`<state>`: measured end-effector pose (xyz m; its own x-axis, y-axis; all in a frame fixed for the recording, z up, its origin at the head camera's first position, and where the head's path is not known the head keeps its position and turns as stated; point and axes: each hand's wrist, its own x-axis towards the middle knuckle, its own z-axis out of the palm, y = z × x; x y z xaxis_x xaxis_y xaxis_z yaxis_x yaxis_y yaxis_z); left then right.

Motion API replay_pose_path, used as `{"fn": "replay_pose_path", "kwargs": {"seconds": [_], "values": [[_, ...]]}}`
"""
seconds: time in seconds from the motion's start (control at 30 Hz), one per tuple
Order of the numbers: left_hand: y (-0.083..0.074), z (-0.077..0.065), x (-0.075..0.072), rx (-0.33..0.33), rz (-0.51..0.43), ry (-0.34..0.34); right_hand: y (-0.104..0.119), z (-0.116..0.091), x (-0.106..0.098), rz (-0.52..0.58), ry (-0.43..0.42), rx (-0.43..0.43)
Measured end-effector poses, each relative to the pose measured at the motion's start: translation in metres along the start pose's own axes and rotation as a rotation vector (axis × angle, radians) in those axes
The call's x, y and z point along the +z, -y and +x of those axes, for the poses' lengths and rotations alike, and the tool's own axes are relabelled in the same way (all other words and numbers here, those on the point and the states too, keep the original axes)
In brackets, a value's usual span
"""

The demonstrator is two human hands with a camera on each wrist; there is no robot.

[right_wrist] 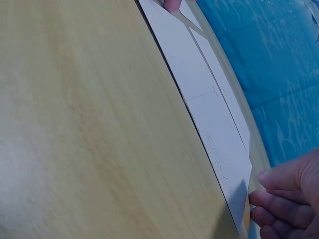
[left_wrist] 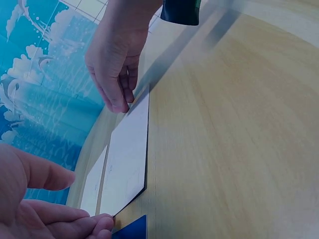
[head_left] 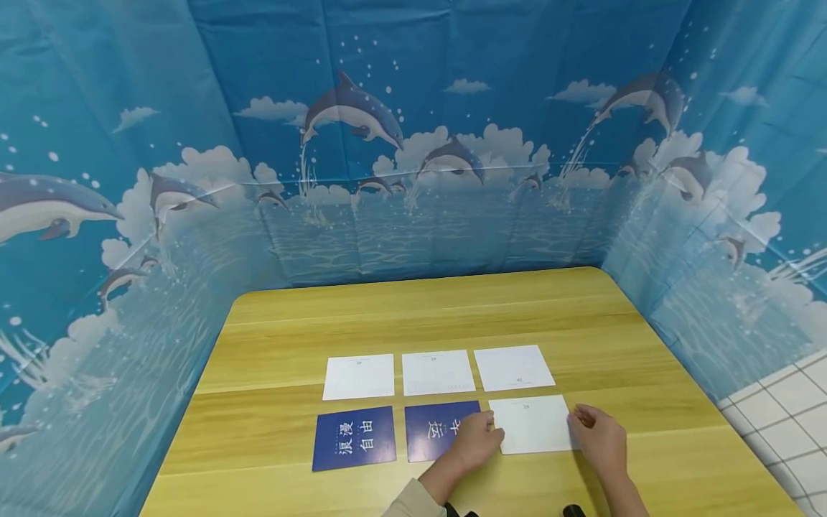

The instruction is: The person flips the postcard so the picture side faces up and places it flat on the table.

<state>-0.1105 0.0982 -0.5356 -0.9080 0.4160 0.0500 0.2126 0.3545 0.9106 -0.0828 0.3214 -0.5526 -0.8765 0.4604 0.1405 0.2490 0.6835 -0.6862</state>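
A white postcard [head_left: 533,425] lies face down at the right of the front row, between my two hands. At its left edge, the fingertips of my left hand [head_left: 474,438] touch it, with the thumb held apart in the left wrist view. My left hand also covers part of a blue card [head_left: 426,434] with white characters. At the right edge is my right hand [head_left: 601,436]; in the right wrist view its fingertips [right_wrist: 256,199] meet the card's end, and the thumb stands off from them. Neither hand visibly pinches the postcard.
Three more white postcards, left [head_left: 358,377], middle [head_left: 438,373] and right [head_left: 514,368], form the back row. Another blue card [head_left: 354,438] lies at the front left. The wooden table [head_left: 258,345] is bordered by a dolphin-print curtain [head_left: 439,215].
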Motion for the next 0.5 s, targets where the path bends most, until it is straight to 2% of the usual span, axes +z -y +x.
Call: {"fn": "replay_pose_path", "kwargs": {"seconds": [0.2, 0.43, 0.5], "values": [[-0.0042, -0.0012, 0.0015, -0.025, 0.018, 0.004, 0.0016, -0.0005, 0.0018, -0.006, -0.016, 0.006], [-0.0065, -0.0055, 0.0032, 0.043, 0.216, -0.027, 0.0019, -0.0015, 0.0022, 0.006, -0.023, 0.004], [-0.0074, -0.0058, 0.0046, 0.041, 0.262, -0.011, 0.0024, -0.0019, 0.0016, 0.012, -0.020, 0.006]]}}
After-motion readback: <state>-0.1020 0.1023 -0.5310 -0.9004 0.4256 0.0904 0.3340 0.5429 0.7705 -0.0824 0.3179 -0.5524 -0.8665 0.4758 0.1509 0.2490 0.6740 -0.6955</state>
